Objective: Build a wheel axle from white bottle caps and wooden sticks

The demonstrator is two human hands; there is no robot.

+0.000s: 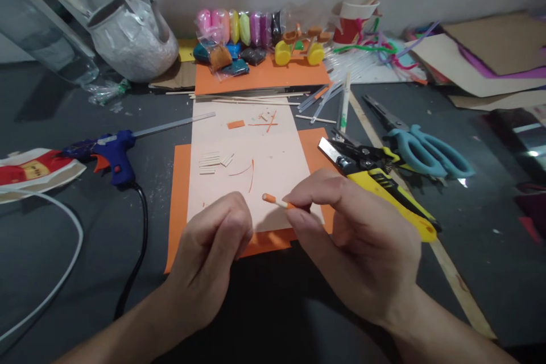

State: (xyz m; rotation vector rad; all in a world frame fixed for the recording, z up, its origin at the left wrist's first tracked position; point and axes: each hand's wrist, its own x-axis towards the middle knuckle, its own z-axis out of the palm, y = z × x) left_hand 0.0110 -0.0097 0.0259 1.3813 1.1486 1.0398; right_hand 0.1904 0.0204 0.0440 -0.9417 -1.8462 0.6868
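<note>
Between the thumb and index finger of my right hand (354, 227) is a short thin stick (279, 202) with orange wraps at its ends. My left hand (219, 244) is closed in a loose fist to its left, and whatever may be inside it is hidden. Both hands are over the near part of a pale paper sheet (277, 159). On that sheet lie several short cut sticks (210, 160), a small orange paper piece (235, 124) and thin orange strips (252, 175). An orange sheet (181, 199) is underneath.
A blue glue gun (117, 153) with its cable lies left. Right are a yellow cutter (396, 199), black pliers (358, 151) and blue-handled scissors (430, 151). Behind stand a metal kettle (132, 40), colored clay packs (239, 28) and a paper cup (354, 20).
</note>
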